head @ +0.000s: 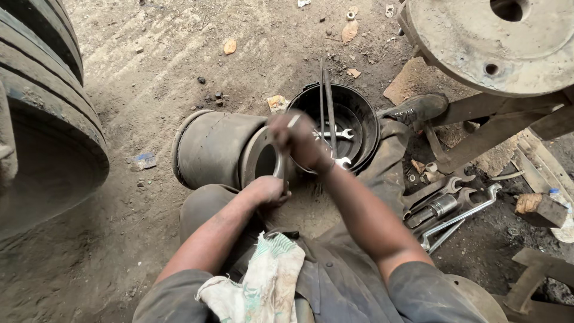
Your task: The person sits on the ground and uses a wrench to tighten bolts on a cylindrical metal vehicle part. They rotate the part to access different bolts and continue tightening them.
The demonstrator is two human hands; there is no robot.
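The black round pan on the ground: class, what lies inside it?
Inside the black pan lie shiny open-ended spanners, and two thin rods stand in it. The right hand covers its near-left part, so anything there stays hidden.

An open-air vehicle repair yard: bare dirt ground [179, 54], a big black ribbed tyre [42, 107] left of the hands, steel spanners [454, 209] scattered to their right.

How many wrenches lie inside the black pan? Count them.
2 in the pan: one wrench central, another at the near rim beside the right hand; more may hide beneath it.
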